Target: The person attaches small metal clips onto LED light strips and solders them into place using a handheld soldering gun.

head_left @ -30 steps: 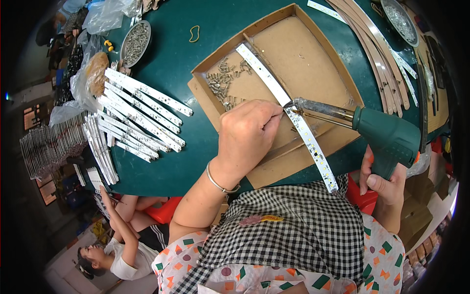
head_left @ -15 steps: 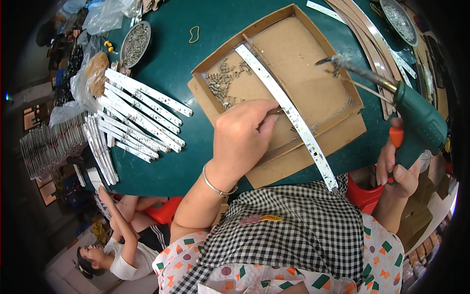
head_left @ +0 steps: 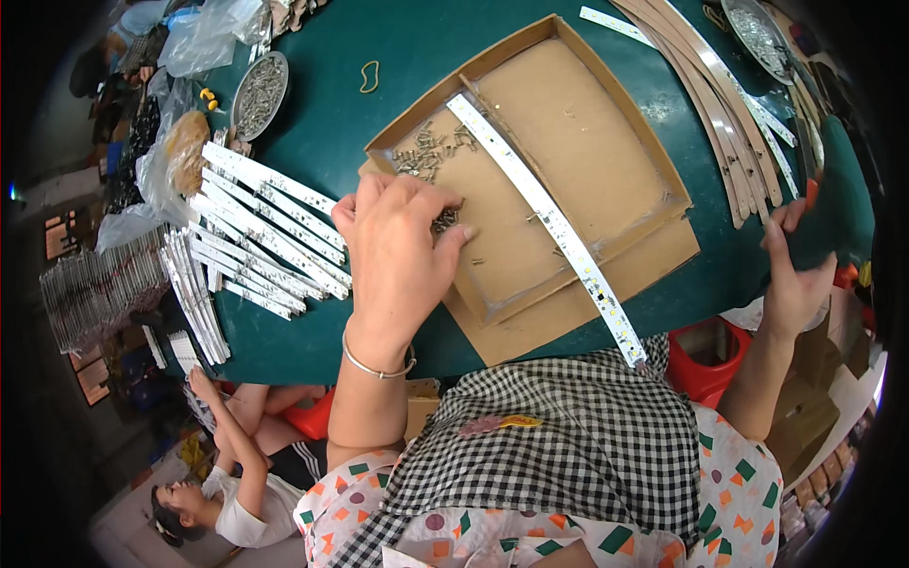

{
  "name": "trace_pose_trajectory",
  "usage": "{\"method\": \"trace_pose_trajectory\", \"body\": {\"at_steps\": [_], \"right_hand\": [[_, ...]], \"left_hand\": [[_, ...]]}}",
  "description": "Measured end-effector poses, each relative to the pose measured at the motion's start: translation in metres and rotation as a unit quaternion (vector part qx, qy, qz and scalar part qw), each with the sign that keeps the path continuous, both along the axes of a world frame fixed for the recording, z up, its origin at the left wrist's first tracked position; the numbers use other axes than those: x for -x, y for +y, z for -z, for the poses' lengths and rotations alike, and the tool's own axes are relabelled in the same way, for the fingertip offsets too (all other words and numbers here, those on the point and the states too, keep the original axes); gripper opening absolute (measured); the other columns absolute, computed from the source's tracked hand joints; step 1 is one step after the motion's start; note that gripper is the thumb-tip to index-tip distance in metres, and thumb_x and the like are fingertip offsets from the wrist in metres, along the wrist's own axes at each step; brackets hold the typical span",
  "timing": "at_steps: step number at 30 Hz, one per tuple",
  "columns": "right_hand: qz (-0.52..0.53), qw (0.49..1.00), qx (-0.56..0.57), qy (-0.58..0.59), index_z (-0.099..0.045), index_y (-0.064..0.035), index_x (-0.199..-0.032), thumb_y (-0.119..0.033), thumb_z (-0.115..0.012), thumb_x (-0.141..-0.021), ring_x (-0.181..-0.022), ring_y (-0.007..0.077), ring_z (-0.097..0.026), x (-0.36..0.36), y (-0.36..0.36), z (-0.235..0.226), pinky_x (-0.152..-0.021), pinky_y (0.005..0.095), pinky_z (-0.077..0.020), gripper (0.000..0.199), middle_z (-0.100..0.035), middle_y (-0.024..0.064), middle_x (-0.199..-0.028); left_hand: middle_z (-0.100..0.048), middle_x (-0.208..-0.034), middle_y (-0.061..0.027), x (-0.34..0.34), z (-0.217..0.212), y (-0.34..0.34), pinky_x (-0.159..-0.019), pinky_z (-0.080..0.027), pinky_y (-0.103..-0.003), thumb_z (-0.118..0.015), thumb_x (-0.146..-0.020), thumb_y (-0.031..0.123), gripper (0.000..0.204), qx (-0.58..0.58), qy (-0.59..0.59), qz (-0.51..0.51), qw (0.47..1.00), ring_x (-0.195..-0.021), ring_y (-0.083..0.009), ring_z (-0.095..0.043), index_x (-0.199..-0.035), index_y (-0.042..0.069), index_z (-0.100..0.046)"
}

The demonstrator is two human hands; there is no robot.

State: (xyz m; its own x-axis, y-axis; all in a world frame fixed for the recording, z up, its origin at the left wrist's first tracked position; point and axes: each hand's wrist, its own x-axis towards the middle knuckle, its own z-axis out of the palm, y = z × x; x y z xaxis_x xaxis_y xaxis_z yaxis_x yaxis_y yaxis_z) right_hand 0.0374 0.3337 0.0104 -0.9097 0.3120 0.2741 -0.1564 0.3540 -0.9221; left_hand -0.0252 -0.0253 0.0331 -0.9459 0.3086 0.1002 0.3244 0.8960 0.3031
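My left hand (head_left: 398, 251) is over the left side of a shallow cardboard box (head_left: 653, 151). Its thumb and forefinger are apart, beside small metal pins (head_left: 423, 151) heaped in that compartment; the other fingertips are partly hidden. A white LED strip (head_left: 540, 204) lies slantwise across the box, its near end by my checked apron. One small pin (head_left: 533, 218) juts from the strip's left edge. At the far right, my right hand (head_left: 795, 289) is closed round the handle of a green soldering gun (head_left: 846, 204), which is blurred and whose tip I cannot make out.
Several white LED strips (head_left: 270, 222) lie fanned out on the green table (head_left: 322, 114) at left. Behind them stands a metal bowl of small parts (head_left: 260, 95). Brown strips (head_left: 705, 104) and another bowl (head_left: 757, 38) are at far right. A person (head_left: 241, 492) sits at lower left.
My left hand has left the strip's edge and moved left to the metal pins. My right hand has swung the soldering gun away to the right. Box and strip have shifted slightly.
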Motion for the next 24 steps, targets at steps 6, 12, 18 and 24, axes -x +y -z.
{"method": "trace_pose_trajectory", "body": {"at_steps": [6, 12, 18, 24], "right_hand": [[0.123, 0.96, -0.251, -0.004, -0.05, 0.0013, -0.125, -0.003, -0.075, -0.079, -0.089, 0.0156, -0.064, 0.019, 0.018, 0.018, -0.082, 0.0269, -0.0483, 0.052, -0.066, 0.0089, -0.098], [0.098, 0.957, -0.267, -0.049, -0.049, -0.003, -0.129, -0.01, -0.08, -0.071, -0.096, 0.0297, -0.067, 0.041, 0.0, 0.015, -0.082, 0.0338, -0.0516, 0.066, -0.066, 0.0175, -0.107], [0.06, 0.948, -0.313, -0.019, -0.05, -0.0065, -0.128, -0.009, -0.082, -0.067, -0.095, 0.0339, -0.066, 0.048, -0.013, 0.013, -0.079, 0.0364, -0.0528, 0.069, -0.066, 0.0162, -0.109], [0.069, 0.947, -0.303, -0.08, -0.05, -0.0076, -0.129, -0.01, -0.079, -0.072, -0.093, 0.0321, -0.067, 0.055, -0.004, 0.008, -0.079, 0.0362, -0.0528, 0.064, -0.067, 0.0173, -0.106]], "left_hand": [[-0.063, -0.081, -0.0042, 0.012, 0.01, 0.005, -0.079, -0.032, -0.041, -0.078, -0.067, 0.016, 0.015, 0.025, -0.012, -0.017, 0.999, -0.088, -0.0253, -0.052, -0.075, 0.009, -0.067], [-0.061, -0.078, -0.005, 0.007, 0.005, 0.003, -0.079, -0.032, -0.039, -0.075, -0.072, 0.012, 0.013, -0.003, -0.02, -0.002, 1.0, -0.084, -0.0257, -0.052, -0.08, 0.008, -0.065], [-0.063, -0.078, -0.0086, -0.001, -0.004, 0.006, -0.065, -0.048, -0.035, -0.07, -0.074, -0.001, 0.015, -0.15, -0.043, -0.06, 0.986, -0.069, -0.0277, -0.058, -0.088, 0.002, -0.065], [-0.065, -0.075, -0.0123, -0.013, -0.003, 0.005, -0.064, -0.05, -0.036, -0.07, -0.073, -0.002, 0.012, -0.177, -0.003, 0.005, 0.984, -0.071, -0.0294, -0.062, -0.084, 0.002, -0.066]]}}
